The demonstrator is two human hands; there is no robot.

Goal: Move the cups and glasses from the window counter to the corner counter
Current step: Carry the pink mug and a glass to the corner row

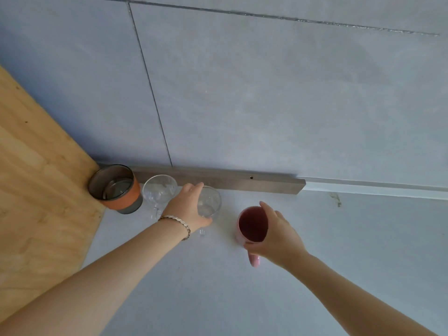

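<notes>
A clear glass (210,202) stands on the pale counter (339,238) near the back wall, and my left hand (188,206) is wrapped around its left side. To its left stands a second clear glass (158,190), and beyond that a grey cup with an orange band (116,189) in the corner. My right hand (278,235) grips the rim of a pink mug (251,226) from above; the mug's handle points toward me.
A wooden panel (36,190) borders the counter on the left. A brown wooden strip (230,181) runs along the foot of the grey tiled wall (266,93). A small clear bit (202,231) lies on the counter by my left wrist.
</notes>
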